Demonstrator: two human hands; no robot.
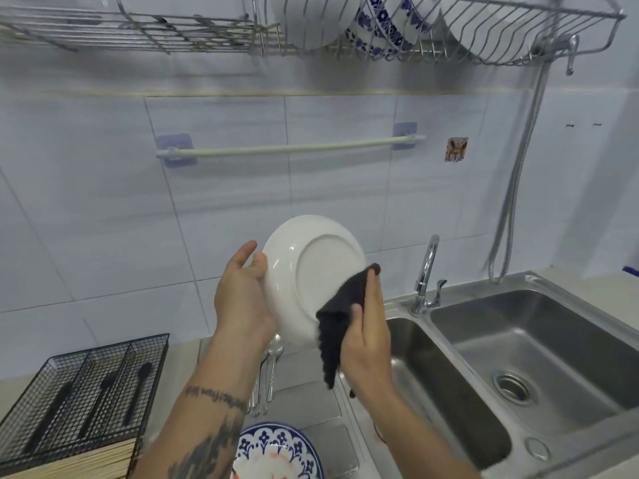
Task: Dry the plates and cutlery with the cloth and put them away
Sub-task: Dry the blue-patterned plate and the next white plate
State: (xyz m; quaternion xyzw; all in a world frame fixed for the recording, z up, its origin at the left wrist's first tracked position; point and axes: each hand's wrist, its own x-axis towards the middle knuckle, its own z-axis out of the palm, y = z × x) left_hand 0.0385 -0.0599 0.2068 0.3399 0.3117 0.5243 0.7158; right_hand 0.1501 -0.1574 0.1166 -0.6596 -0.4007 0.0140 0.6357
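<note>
Head view: I'm gripping the white plate by its left rim with my left hand, fingers curled round the edge, underside facing me, raised over the drainboard. My right hand is pinching the dark cloth closed against the plate's lower right rim. Spoons are lying on the drainboard below. A patterned plate is sitting nearer me. Sink is to the right.

A plate is held upright over the drainboard, left hand at its left rim, right hand pressing a cloth to its right. Spoons lie below; sinks right; basket left; rack above.
</note>
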